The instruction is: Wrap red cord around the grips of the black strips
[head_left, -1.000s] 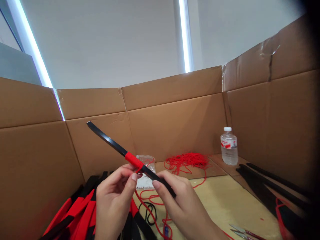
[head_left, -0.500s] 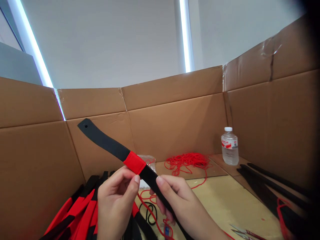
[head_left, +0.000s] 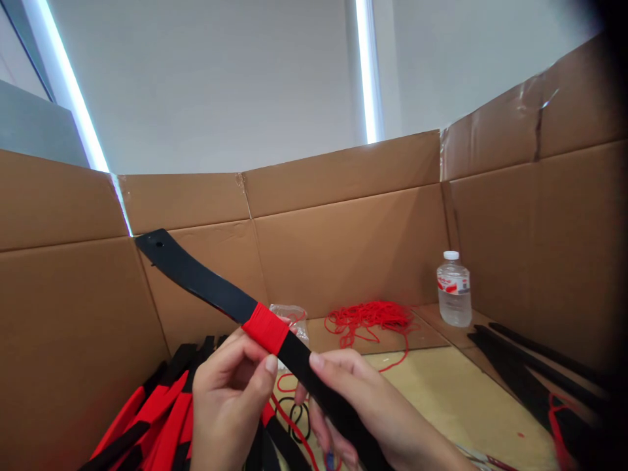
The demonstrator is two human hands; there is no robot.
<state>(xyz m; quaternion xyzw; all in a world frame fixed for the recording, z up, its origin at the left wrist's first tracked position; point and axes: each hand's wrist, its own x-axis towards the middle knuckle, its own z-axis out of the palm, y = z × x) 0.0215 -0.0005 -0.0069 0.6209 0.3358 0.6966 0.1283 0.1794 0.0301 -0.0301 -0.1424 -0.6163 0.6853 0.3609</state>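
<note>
Now Broad Side Up: Strap Pinched in Both Hands

Turned flat toward the view, a curved black strap [head_left: 196, 278] with a tight red cord wrapping [head_left: 266, 328] sits well left of a clear plastic water bottle [head_left: 454, 291]. The left hand's [head_left: 228, 399] thumb and fingers close around it at the wrapping; the right hand's [head_left: 373, 409] fingers grip further along. A loose red cord tangle [head_left: 367, 317] lies just left of the bottle.

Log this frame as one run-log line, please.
left hand: holds red cord wrap on black flat strip | right hand: holds strip further down | nearby: loose red cord, pile of red-and-black strips
</note>
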